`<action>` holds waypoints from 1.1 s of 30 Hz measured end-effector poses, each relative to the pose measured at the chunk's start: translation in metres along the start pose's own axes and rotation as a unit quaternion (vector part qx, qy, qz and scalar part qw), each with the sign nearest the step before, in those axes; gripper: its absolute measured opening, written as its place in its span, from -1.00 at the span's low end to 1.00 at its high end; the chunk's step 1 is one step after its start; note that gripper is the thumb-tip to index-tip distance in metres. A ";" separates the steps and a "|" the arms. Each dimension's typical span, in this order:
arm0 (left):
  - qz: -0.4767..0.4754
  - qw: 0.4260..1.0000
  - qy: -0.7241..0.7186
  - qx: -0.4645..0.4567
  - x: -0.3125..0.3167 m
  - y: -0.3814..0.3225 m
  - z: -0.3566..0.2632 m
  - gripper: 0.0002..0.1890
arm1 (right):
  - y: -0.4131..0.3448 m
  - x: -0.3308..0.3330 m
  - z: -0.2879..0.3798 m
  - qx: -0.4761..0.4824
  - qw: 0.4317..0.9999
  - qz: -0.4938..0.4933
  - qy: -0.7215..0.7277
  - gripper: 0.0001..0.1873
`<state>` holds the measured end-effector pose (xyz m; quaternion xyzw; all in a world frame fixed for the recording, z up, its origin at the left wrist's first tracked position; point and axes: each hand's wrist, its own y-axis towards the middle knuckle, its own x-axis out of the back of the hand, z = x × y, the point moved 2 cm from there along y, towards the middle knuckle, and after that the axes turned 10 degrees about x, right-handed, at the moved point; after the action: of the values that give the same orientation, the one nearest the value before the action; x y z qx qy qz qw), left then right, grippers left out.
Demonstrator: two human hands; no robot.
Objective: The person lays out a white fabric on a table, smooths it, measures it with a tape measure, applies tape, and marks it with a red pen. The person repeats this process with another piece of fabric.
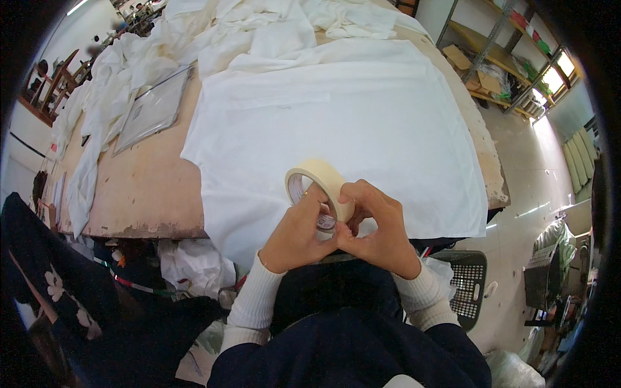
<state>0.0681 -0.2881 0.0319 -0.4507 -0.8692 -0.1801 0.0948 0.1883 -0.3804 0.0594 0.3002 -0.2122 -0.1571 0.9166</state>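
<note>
Above the near edge of the table, my two hands hold a roll of cream masking tape between them, tilted on its side. My left hand reaches into the roll's cardboard core with its fingers. My right hand grips the outer face of the tape on the right, its thumb close to my left thumb. Whether a loose tape end is pinched there, I cannot tell. Under the roll, a white cloth piece lies spread fairly flat, its near edge hanging over the table's front.
The wooden table bears heaped white fabric at the back and a clear plastic sleeve at left. A dark plastic basket stands at lower right. A person in dark clothing is close on my left. Metal shelving rises at far right.
</note>
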 end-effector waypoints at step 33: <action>0.003 0.999 0.037 0.027 0.006 0.007 -0.001 -0.57 | -0.004 -0.003 -0.023 -0.043 0.992 0.007 0.119 -0.56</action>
<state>0.0698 -0.2802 0.0363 -0.4432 -0.8683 -0.1735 0.1396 0.1961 -0.3717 0.0394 0.2755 -0.0966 -0.1223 0.9486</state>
